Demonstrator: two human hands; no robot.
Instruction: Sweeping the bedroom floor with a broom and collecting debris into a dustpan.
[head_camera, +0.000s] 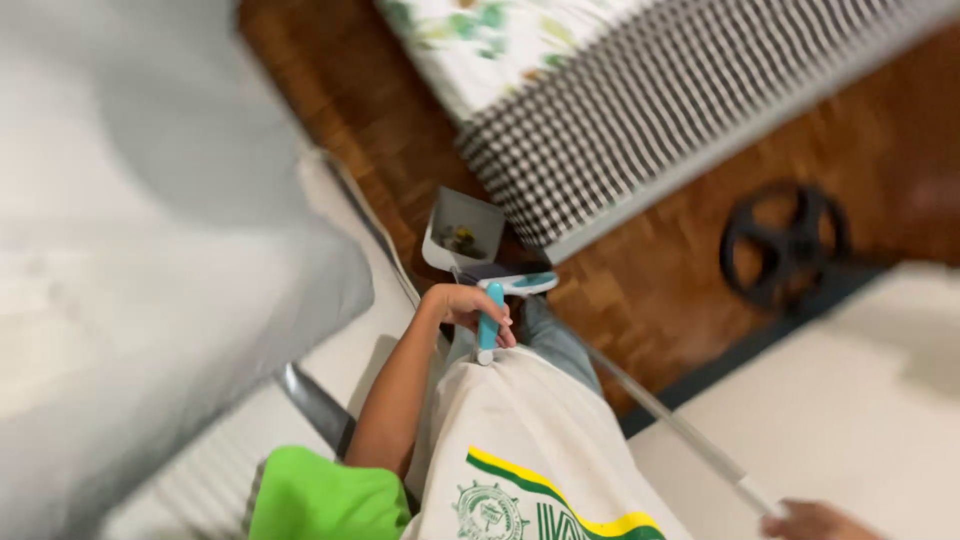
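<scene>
— Teal plastic, that handle in the left hand (466, 305)?

— Yes. Its fingers are curled shut around the short teal plastic handle of a small brush (491, 322), held against the cream apron with green and yellow printing (520, 450).

— And the grey thing just beyond it?

— A small grey plastic dustpan (463, 230), tilted above the brown parquet floor (660, 280), with some dark and yellowish bits inside. It sits right past the brush, near the edge of the mattress with a black-and-white checked side and leafy printed top (600, 110). What holds it up I cannot tell.

— The right hand (815, 520)?

— Low at the frame's edge, at the end of a long pale thin pole (670, 420) that slants across the floor. Only part of the hand shows, so how tightly it grips I cannot tell.

— Anything else around?

— A black spoked wheel-shaped object (785, 245) lying flat on the floor.
</scene>
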